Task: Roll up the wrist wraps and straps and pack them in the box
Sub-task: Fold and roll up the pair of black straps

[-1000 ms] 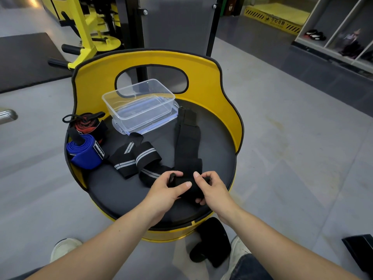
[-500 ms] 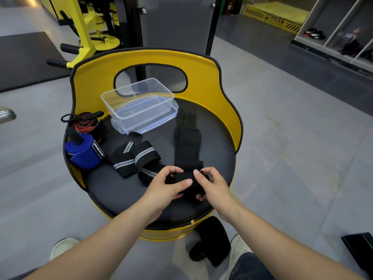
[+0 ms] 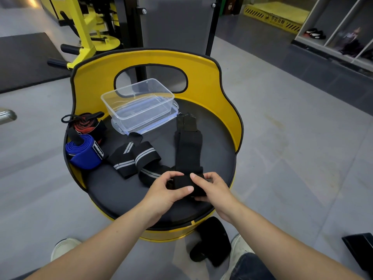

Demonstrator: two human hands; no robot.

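Near the seat's (image 3: 113, 190) front edge, both grips, left hand (image 3: 165, 191) and right hand (image 3: 212, 188), clamped on black strap (image 3: 188, 152), rolling; next, more tight turns toward the clear box (image 3: 139, 104).

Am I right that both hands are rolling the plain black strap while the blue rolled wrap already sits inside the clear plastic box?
Not quite: the head view shows the blue rolled wrap on the black seat pad, outside the clear plastic box. The left hand and right hand do grip the plain black strap.

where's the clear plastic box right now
The clear plastic box sits at the back of the black seat, left of centre, against the yellow backrest, behind the striped wraps.
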